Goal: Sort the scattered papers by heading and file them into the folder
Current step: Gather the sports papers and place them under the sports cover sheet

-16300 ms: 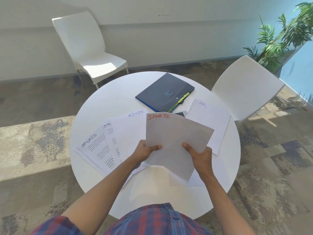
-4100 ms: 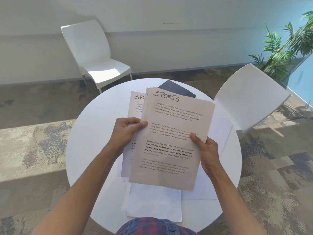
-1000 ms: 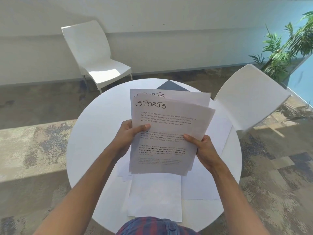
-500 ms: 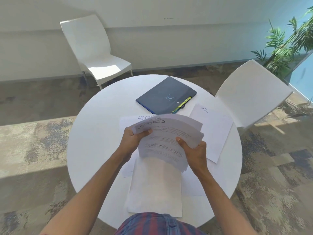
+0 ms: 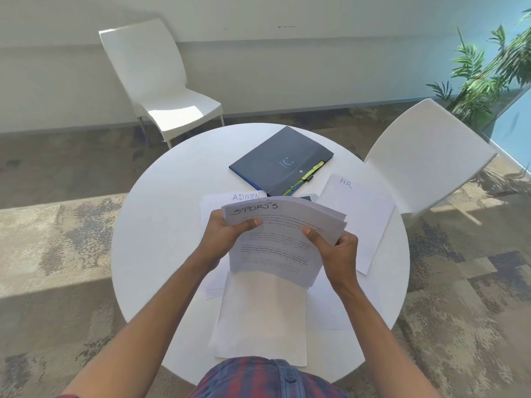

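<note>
Both hands hold a stack of sheets headed SPORTS (image 5: 283,237) low over the round white table (image 5: 161,234). My left hand (image 5: 227,235) grips the stack's left edge, thumb on top. My right hand (image 5: 334,249) grips its right edge. Behind the stack lies a sheet headed ADMIN (image 5: 221,201), mostly hidden. A sheet headed HR (image 5: 359,214) lies to the right. The dark blue folder (image 5: 280,160) lies shut at the far side, with coloured tabs at its edge. A blank sheet (image 5: 261,317) lies near me.
One white chair (image 5: 161,81) stands beyond the table at the left. A second white chair (image 5: 425,156) is pushed up to the table's right side. A green plant (image 5: 488,70) stands at the far right.
The SPORTS stack has come down from in front of my face to low over the table and lies flatter. The folder, ADMIN and HR sheets are in view again.
</note>
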`<state>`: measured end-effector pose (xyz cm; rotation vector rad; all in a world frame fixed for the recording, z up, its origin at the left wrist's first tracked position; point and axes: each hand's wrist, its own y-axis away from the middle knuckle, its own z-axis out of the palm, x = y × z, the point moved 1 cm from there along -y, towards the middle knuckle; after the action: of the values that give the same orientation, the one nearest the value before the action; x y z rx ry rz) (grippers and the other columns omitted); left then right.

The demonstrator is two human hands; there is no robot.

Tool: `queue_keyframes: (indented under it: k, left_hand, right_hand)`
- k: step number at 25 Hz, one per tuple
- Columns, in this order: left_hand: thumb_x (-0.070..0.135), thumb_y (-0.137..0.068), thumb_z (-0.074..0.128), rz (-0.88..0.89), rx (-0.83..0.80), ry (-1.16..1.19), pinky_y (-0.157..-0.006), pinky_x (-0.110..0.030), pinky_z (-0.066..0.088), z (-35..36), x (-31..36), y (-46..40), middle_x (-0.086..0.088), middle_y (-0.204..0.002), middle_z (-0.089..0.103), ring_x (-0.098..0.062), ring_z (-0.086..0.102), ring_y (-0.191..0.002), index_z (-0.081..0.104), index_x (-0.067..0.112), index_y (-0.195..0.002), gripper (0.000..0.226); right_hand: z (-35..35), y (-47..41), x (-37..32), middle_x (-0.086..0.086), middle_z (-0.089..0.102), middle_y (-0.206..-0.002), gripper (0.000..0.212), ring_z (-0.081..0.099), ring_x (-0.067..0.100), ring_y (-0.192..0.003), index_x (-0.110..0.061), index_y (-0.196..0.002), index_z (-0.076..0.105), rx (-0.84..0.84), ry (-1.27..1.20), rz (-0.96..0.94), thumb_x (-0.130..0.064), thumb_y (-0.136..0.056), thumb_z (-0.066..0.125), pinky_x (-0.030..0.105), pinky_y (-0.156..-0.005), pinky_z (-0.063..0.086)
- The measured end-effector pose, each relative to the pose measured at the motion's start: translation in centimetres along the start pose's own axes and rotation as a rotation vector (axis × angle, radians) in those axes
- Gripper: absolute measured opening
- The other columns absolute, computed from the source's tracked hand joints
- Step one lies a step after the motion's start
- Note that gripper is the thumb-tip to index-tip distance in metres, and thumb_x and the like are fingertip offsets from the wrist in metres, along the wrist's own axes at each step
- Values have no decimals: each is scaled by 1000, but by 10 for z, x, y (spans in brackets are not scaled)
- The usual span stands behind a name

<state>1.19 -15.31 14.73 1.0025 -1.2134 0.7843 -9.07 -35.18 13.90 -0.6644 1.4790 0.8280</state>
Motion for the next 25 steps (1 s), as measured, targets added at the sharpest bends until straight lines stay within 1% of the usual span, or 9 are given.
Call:
queue_keyframes:
  k: [5, 10, 12, 14, 16, 19, 21, 23, 25]
  left_hand:
    - [17, -77, 77, 94, -51, -2, -75, -33, 52, 2, 16, -1, -17, -96, 74, -23, 68, -83, 79, 9, -93, 19]
    - [20, -76, 77, 108, -60, -16, -71, -26, 50, 2, 18, -4, -15, -94, 74, -19, 67, -79, 79, 10, -89, 16]
    - [19, -74, 78, 87, -64, -11, -72, -29, 52, 2, 14, -5, -14, -94, 75, -20, 69, -80, 79, 11, -90, 18]
    - [18, -74, 78, 82, -64, -16, -73, -32, 53, 2, 10, -4, -12, -93, 76, -21, 70, -81, 79, 12, -91, 18]
    - [19, -74, 78, 81, -67, -13, -73, -32, 53, 1, 9, -4, -11, -93, 76, -21, 70, -81, 79, 13, -90, 17]
    - [17, -76, 79, 65, -77, -15, -74, -31, 53, 2, 7, -6, -8, -93, 77, -20, 70, -82, 80, 17, -89, 14]
    - [11, -82, 78, 36, -81, -18, -81, -33, 54, 1, 1, -7, -5, -98, 77, -19, 71, -87, 80, 23, -92, 16]
    - [12, -88, 72, 9, -70, -27, -87, -39, 55, 0, -8, -8, -3, -103, 77, -22, 71, -94, 78, 25, -98, 17]
    - [16, -90, 71, -1, -46, -13, -90, -45, 54, -2, -14, -10, -5, -104, 76, -29, 71, -98, 77, 20, -103, 16]
  right_hand:
    - [0, 0, -13, -6, 75, -74, 8, 66, 11, -65, -12, -86, 77, 12, 37, -116, -7, -81, 80, 21, -59, 52]
    - [1, 2, -23, -9, 74, -73, 15, 64, 9, -63, -23, -79, 78, -12, 28, -171, -9, -83, 78, 19, -59, 48]
    - [3, 3, -26, -10, 71, -68, 28, 59, 7, -59, -31, -69, 77, -29, -12, -179, -12, -89, 72, 17, -56, 45]
    - [5, 3, -26, -14, 57, -52, 48, 46, 4, -50, -32, -54, 70, -45, -26, -181, -15, -98, 59, 14, -51, 36]
    - [5, 1, -24, -14, 52, -49, 54, 43, 5, -49, -28, -53, 68, -38, -34, -169, -18, -103, 51, 15, -50, 33]
    - [5, -1, -20, -10, 64, -58, 47, 51, 8, -55, -27, -62, 74, -30, -40, -182, -19, -101, 49, 18, -52, 37]
    - [4, -2, -21, -11, 64, -60, 41, 52, 7, -56, -27, -64, 73, -48, -39, -175, -26, -97, 49, 17, -52, 38]
    - [1, -3, -18, -11, 65, -64, 27, 54, 8, -58, -20, -68, 71, -98, -31, -162, -31, -90, 59, 16, -55, 41]
    - [-2, -6, -3, -8, 74, -76, 10, 66, 13, -67, -20, -79, 75, -114, 37, -106, -30, -82, 74, 23, -61, 51]
